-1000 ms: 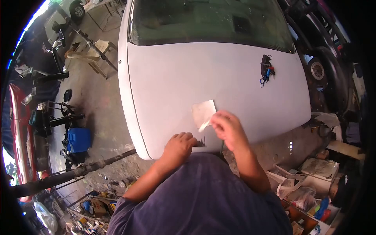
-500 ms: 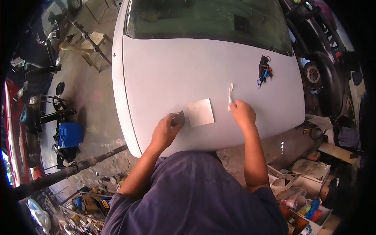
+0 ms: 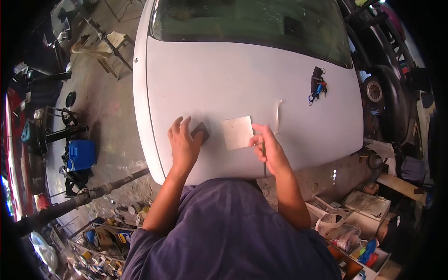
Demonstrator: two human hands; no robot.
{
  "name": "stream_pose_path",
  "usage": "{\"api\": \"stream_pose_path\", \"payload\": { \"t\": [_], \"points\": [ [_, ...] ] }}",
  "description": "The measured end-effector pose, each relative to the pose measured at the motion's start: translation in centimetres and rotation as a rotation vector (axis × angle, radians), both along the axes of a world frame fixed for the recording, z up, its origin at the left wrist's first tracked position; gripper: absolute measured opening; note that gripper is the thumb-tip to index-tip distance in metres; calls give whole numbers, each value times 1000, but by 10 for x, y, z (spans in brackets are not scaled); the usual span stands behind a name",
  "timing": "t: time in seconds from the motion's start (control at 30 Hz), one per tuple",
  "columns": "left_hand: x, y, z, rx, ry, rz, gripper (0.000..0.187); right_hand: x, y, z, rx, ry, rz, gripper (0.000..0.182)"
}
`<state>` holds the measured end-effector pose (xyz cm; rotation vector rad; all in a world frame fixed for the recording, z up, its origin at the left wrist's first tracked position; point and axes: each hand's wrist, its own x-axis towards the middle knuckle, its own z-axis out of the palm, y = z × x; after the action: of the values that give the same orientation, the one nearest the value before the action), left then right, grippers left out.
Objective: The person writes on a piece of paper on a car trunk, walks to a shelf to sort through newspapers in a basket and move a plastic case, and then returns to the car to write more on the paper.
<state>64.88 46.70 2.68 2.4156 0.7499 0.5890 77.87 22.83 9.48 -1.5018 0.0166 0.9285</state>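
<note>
On the white car panel lies a square beige sheet. My left hand is left of it, fingers spread, with the thumb at the edge of a small dark grey piece on the panel. My right hand is at the sheet's right edge, its fingers closed around a thin dark stick-like item, index finger extended. A narrow folded whitish strip lies on the panel just beyond my right hand.
Keys with a black cloth item lie on the panel's right side, below the windshield. A blue container and a plastic chair stand on the floor at left. Boxes and clutter sit at lower right.
My right hand has let go of the whitish strip and moved left, now holding the thin item. My left hand has moved left with the grey piece and opened.
</note>
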Motion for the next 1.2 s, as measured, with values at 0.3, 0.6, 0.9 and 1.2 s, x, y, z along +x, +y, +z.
{"api": "stream_pose_path", "payload": {
  "t": [0.3,0.6,0.9,1.2],
  "points": [
    [-3,-58,84,-770,24,-609,21,-33,15,15,-4,39,356,95],
    [-10,-55,29,-1788,-253,-323,12,-25,-15,5,544,310,160,48],
    [10,-58,7,-163,52,-481,47,-9,30,-33,29,-496,-61,17],
    [7,-65,-19,136,231,-536,66,17,61,-111,-36,-771,-5,13]
  ]
}}
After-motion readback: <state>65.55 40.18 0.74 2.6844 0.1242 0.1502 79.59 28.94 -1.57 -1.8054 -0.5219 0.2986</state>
